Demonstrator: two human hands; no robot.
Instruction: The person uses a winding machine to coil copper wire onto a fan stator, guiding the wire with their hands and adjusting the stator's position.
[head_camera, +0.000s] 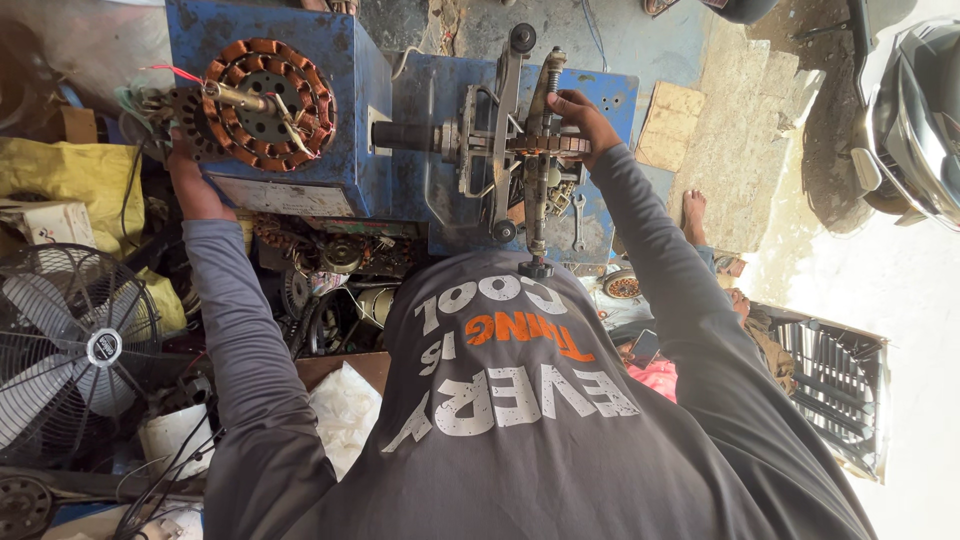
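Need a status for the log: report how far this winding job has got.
Done: the stator on the blue machine already carries copper coils around its whole ring. In hand: the right hand grips the metal winding frame on the shaft, and the left hand rests by the stator's lower left edge. Left: loose red and green wires hang untied; I cannot tell whether any slots lack wire.

Cluttered motor-repair workshop: winding machine (480, 150), fan (70, 350)

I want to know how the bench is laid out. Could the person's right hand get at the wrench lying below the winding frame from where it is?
Probably yes. The right hand rests on the winding frame, and the wrench lies just below on the blue machine, uncovered. Only the frame's upright bar stands nearby, not across the path.
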